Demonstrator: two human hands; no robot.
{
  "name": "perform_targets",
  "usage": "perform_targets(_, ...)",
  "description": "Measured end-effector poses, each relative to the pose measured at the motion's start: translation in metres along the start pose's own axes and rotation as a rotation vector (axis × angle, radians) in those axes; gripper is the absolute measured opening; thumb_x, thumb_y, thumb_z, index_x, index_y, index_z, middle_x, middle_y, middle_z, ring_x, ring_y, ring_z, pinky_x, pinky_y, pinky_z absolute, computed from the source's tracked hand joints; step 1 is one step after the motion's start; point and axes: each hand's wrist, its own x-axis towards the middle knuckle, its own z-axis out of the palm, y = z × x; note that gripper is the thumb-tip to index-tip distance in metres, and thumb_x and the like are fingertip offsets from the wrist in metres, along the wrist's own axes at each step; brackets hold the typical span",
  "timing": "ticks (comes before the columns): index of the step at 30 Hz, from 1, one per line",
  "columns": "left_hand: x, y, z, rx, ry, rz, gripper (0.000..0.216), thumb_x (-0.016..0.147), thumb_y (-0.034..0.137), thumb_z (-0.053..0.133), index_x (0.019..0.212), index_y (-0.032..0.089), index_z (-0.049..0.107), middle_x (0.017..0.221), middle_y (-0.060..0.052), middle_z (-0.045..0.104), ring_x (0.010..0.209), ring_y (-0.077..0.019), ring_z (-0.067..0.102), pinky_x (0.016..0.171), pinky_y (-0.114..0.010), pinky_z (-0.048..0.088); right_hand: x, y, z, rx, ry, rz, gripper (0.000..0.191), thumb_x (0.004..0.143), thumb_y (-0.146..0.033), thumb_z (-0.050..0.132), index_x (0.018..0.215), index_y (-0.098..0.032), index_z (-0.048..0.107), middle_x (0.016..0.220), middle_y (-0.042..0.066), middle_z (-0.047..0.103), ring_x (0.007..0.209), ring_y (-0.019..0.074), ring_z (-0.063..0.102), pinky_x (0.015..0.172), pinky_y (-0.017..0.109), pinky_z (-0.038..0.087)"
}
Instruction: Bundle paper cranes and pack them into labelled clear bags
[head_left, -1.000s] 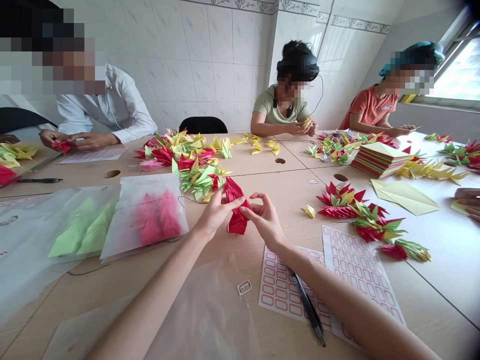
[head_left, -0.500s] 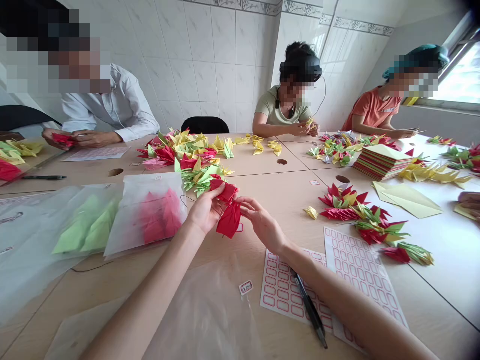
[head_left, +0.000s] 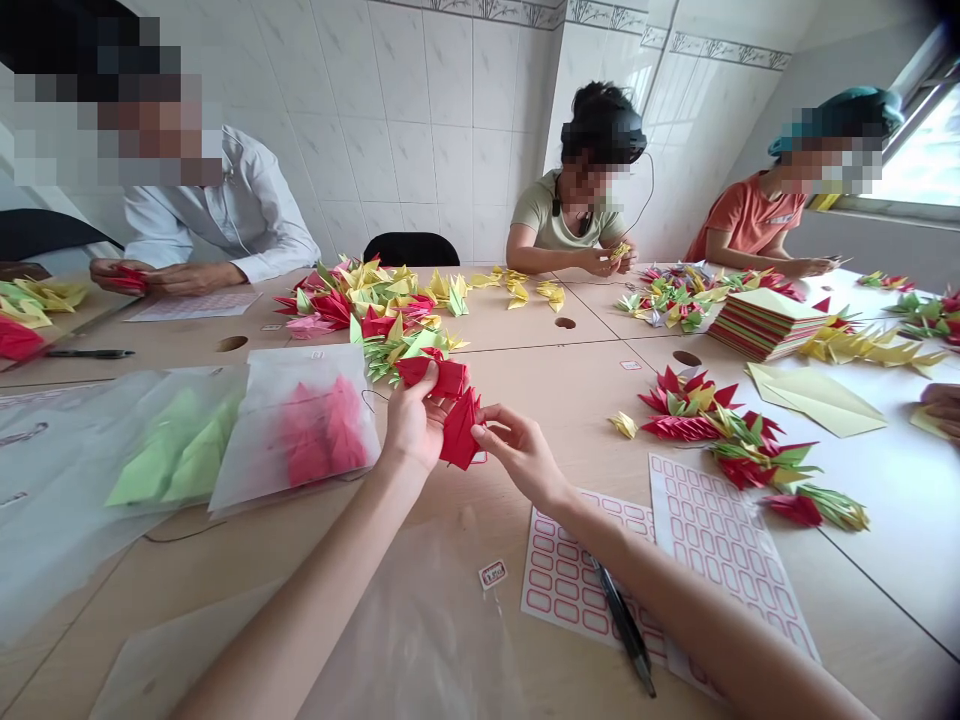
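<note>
Two red folded-paper bundles (head_left: 460, 435) are mid-scene: my left hand (head_left: 414, 422) grips the left one, my right hand (head_left: 523, 458) pinches the other; two white red-printed label sheets (head_left: 709, 530) lie near right.

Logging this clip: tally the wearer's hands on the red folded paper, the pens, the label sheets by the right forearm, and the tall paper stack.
Hands on the red folded paper: 2 (left hand, right hand)
Pens: 2 (near pen, far-left pen)
Label sheets: 2 (left sheet, right sheet)
Tall paper stack: 1
Total: 7
</note>
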Motion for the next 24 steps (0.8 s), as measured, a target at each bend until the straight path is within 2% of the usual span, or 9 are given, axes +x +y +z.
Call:
perform_targets(4,0.000,-0.005,-0.001,0.030,0.029,0.016,0.006,0.079,0.015,0.055,0.084,0.012,0.058,0.067,-0.003,0.066,0.052,-0.0124,0.061,0.059,-0.027,0.052,0.000,0.002,0.000,-0.058,-0.014,-0.029,0.020,0.076,-0.035,0.061,0.083,-0.017,0.061,0.084,0.003,0.058,0.079,0.0148,0.054,0.069,0.027,0.048)
perform_targets(7,0.002,-0.007,-0.004,0.125,0.020,0.089,0.014,0.073,0.018,0.062,0.085,0.015,0.057,0.074,-0.002,0.065,0.056,-0.0120,0.061,0.056,-0.025,0.050,0.001,0.004,-0.001,-0.202,0.004,-0.055,0.022,0.081,-0.037,0.053,0.079,-0.016,0.061,0.074,0.001,0.055,0.069,0.0122,0.050,0.065,0.025,0.046)
perform_targets(9,0.003,-0.009,-0.006,0.246,0.077,0.216,0.023,0.069,0.020,0.066,0.089,0.019,0.055,0.086,-0.002,0.064,0.065,-0.0126,0.061,0.056,-0.024,0.049,0.001,0.004,-0.001,-0.347,0.030,-0.075,0.023,0.085,-0.035,0.046,0.082,-0.017,0.060,0.068,0.000,0.052,0.063,0.0102,0.045,0.061,0.023,0.042)
perform_targets(11,0.003,-0.012,-0.008,0.424,0.155,0.401,0.027,0.070,0.025,0.066,0.093,0.021,0.054,0.097,-0.004,0.062,0.076,-0.0145,0.061,0.061,-0.025,0.049,-0.001,0.001,-0.001,-0.487,0.046,-0.112,0.023,0.087,-0.031,0.042,0.083,-0.017,0.059,0.067,-0.001,0.050,0.060,0.0093,0.042,0.056,0.021,0.038)
perform_targets(14,0.002,-0.016,-0.012,0.715,0.172,0.677,0.025,0.077,0.030,0.059,0.097,0.018,0.051,0.098,-0.007,0.061,0.084,-0.0171,0.059,0.072,-0.029,0.047,-0.003,-0.003,0.002,-0.609,0.025,-0.150,0.020,0.087,-0.025,0.041,0.084,-0.018,0.059,0.068,-0.001,0.051,0.060,0.0095,0.042,0.055,0.021,0.034)
perform_targets(16,0.001,-0.017,-0.014,0.855,0.175,0.783,0.022,0.080,0.031,0.056,0.095,0.017,0.049,0.090,-0.008,0.061,0.079,-0.0179,0.059,0.071,-0.031,0.046,-0.004,-0.004,0.004,-0.610,0.000,-0.151,0.016,0.085,-0.024,0.046,0.093,-0.019,0.058,0.070,-0.001,0.054,0.061,0.0098,0.044,0.057,0.022,0.035)
perform_targets(19,0.001,-0.016,-0.016,0.975,0.200,0.845,0.019,0.081,0.032,0.053,0.089,0.017,0.045,0.081,-0.006,0.058,0.072,-0.0183,0.056,0.066,-0.032,0.045,-0.005,-0.005,0.006,-0.489,-0.033,-0.126,0.028,0.080,-0.023,0.054,0.108,-0.022,0.050,0.076,-0.002,0.056,0.061,0.0093,0.046,0.057,0.022,0.038)
perform_targets(22,0.003,-0.015,-0.018,1.030,0.208,0.867,0.018,0.081,0.031,0.052,0.087,0.018,0.043,0.077,-0.005,0.057,0.069,-0.0182,0.056,0.064,-0.031,0.044,-0.005,-0.004,0.007,-0.400,-0.008,-0.101,0.030,0.074,-0.026,0.062,0.099,-0.022,0.046,0.079,-0.003,0.054,0.057,0.0076,0.045,0.054,0.021,0.040)
perform_targets(24,0.006,-0.014,-0.021,1.041,0.242,0.877,0.018,0.081,0.032,0.052,0.086,0.018,0.042,0.076,-0.005,0.056,0.068,-0.0183,0.055,0.063,-0.031,0.044,-0.005,-0.004,0.007,-0.434,0.036,-0.114,0.024,0.072,-0.028,0.065,0.088,-0.021,0.047,0.082,-0.002,0.052,0.057,0.0073,0.045,0.056,0.023,0.043)
